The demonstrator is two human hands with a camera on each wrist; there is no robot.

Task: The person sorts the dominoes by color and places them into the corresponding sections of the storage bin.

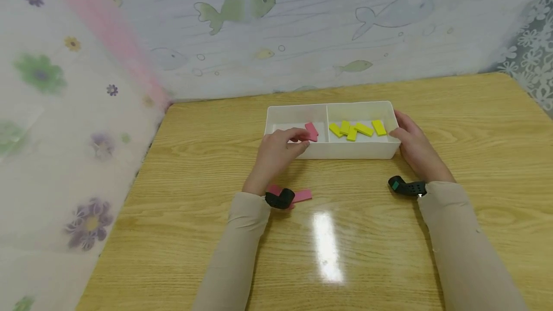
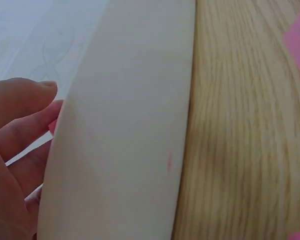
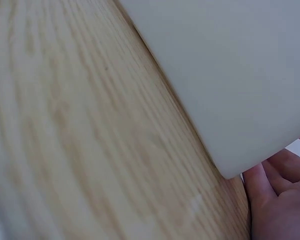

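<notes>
A white two-compartment box (image 1: pixel 345 151) stands on the table. My left hand (image 1: pixel 278 150) reaches over its front wall into the left compartment, thumb apart from the fingers. Beside those fingertips lie pink tiles (image 1: pixel 311 130); in the left wrist view only a small pink bit (image 2: pixel 52 127) shows past the rim, and the fingertips are partly hidden by the wall. Several yellow tiles (image 1: pixel 364 129) lie in the right compartment. With its thumb at the rim and fingers around the outside, my right hand (image 1: pixel 416 145) holds the box's right end.
More pink tiles (image 1: pixel 302 196) lie on the wooden table (image 1: pixel 358 234) in front of the box, partly behind the left wrist's black camera (image 1: pixel 281 199). A wall with painted fish (image 1: pixel 246 6) rises behind the table, and a flowered wall (image 1: pixel 90 224) stands at the left.
</notes>
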